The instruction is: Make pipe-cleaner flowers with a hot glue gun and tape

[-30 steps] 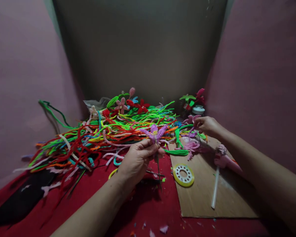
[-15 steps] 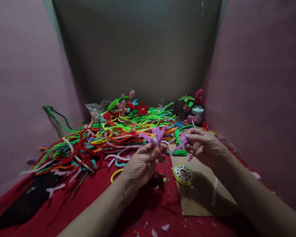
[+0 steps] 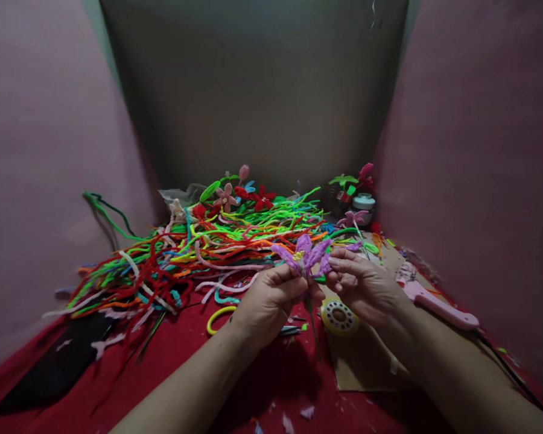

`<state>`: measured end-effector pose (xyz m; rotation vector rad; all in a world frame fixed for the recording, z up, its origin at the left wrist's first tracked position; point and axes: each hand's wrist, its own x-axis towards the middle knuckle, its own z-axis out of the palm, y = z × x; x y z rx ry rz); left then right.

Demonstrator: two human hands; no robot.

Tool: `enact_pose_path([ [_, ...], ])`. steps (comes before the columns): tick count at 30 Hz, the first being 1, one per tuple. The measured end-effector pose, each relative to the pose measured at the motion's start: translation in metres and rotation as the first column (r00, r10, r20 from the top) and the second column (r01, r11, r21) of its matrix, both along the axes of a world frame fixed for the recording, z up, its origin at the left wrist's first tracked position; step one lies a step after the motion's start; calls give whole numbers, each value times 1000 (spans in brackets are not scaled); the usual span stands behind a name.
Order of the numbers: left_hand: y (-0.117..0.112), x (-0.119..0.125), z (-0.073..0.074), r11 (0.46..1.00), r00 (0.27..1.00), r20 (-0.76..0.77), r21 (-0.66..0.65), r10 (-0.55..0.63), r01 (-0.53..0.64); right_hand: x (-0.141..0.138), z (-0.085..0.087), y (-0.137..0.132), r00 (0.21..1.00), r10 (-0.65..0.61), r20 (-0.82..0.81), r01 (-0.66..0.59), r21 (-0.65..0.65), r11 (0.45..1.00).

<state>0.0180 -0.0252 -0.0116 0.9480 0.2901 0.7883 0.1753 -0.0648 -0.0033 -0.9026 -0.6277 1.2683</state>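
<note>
Between my two hands is a purple pipe-cleaner flower (image 3: 304,252) with a yellow centre. My left hand (image 3: 271,301) pinches it just under the petals, and its thin stem (image 3: 314,328) hangs down below. With thumb and fingers, my right hand (image 3: 359,280) grips a purple petal (image 3: 324,265) against the flower's right side. Whether that petal is joined to the flower, I cannot tell. Below my right hand lies a yellow tape roll (image 3: 339,316) on a piece of cardboard (image 3: 366,361). Yellow-handled scissors (image 3: 217,319) are partly hidden behind my left hand.
A heap of coloured pipe cleaners (image 3: 253,229) spreads across the back, with finished flowers (image 3: 226,198) on it. At the right lie a pink glue gun (image 3: 438,306) and a white-lidded jar (image 3: 363,204). A black piece (image 3: 49,367) rests at left on the red cloth (image 3: 163,374).
My right hand has moved left, bringing its purple petal against the flower. The left hand has shifted slightly right with the flower. The pink glue gun, hidden before, now shows.
</note>
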Motion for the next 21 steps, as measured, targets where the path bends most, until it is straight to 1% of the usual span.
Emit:
enact_pose_path([
  [2,1,0,1,1000,1000,8,8,6,-6,0,-2,-5,998,-19,63,19,4,1000],
  [4,1,-1,3,1000,1000,6,-6,21,-21,7,-5,-14,977,-65,204,60,32,998],
  [5,2,-1,3,999,999,2,-20,33,-33,15,-8,-20,944,-118,309,104,63,993],
  [6,2,-2,4,998,999,-5,-33,46,-46,26,-11,-28,874,-206,439,172,117,978],
  [7,3,-3,4,997,998,-12,-46,57,-58,40,-16,-35,750,-298,591,236,182,955],
  [8,4,-3,4,996,998,-17,-54,65,-66,55,-21,-44,565,-377,734,311,233,921],
  [9,5,-4,4,996,997,-22,-57,69,-70,72,-27,-52,336,-412,847,389,273,880],
  [10,5,-4,4,996,997,-27,-57,68,-70,88,-33,-60,76,-364,928,415,302,858],
  [11,6,-5,3,996,997,-34,-54,65,-67,104,-40,-68,-164,-269,949,408,314,858],
  [12,7,-5,3,997,997,-43,-49,62,-64,117,-47,-74,-337,-141,931,396,276,876],
  [13,7,-5,2,997,997,-52,-43,62,-65,127,-54,-78,-445,-28,895,405,229,885],
  [14,7,-5,2,997,996,-63,-39,65,-68,135,-60,-81,-514,43,857,417,206,885],
  [15,7,-5,2,997,995,-71,-37,72,-74,140,-66,-83,-563,85,822,417,194,888],
  [17,7,-4,3,995,993,-79,-43,87,-90,144,-74,-82,-606,100,789,405,198,893],
  [19,7,-4,3,992,992,-77,-57,105,-109,143,-76,-80,-590,66,804,392,214,895],
  [21,7,-4,3,991,991,-68,-60,116,-120,140,-73,-79,-516,18,856,400,223,889],
])
